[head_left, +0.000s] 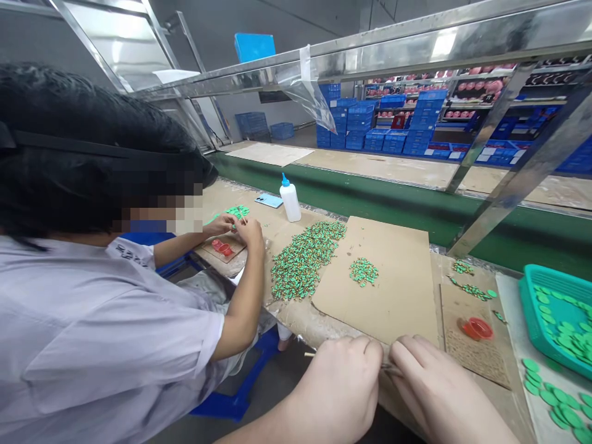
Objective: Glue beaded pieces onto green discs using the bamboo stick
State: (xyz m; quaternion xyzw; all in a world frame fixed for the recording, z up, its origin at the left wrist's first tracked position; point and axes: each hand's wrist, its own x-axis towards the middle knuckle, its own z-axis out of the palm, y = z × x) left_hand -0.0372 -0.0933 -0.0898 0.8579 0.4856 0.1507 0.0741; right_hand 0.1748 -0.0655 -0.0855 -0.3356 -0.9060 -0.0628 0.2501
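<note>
My left hand is closed at the front edge of the table, and the pale end of a thin wooden stick pokes out beyond it. Close beside it, my right hand is also closed, with its fingertips almost meeting the left ones. Whatever small piece lies between the fingertips is mostly hidden. Right of the hands, a small red dish sits on a worn brown board. Above them, a small cluster of green and brown pieces rests on a cardboard sheet.
A large pile of similar pieces spreads leftward, near a white squeeze bottle and a phone. At right, a teal basket holds green discs; more discs lie before it. A co-worker sits at left. A metal frame crosses overhead.
</note>
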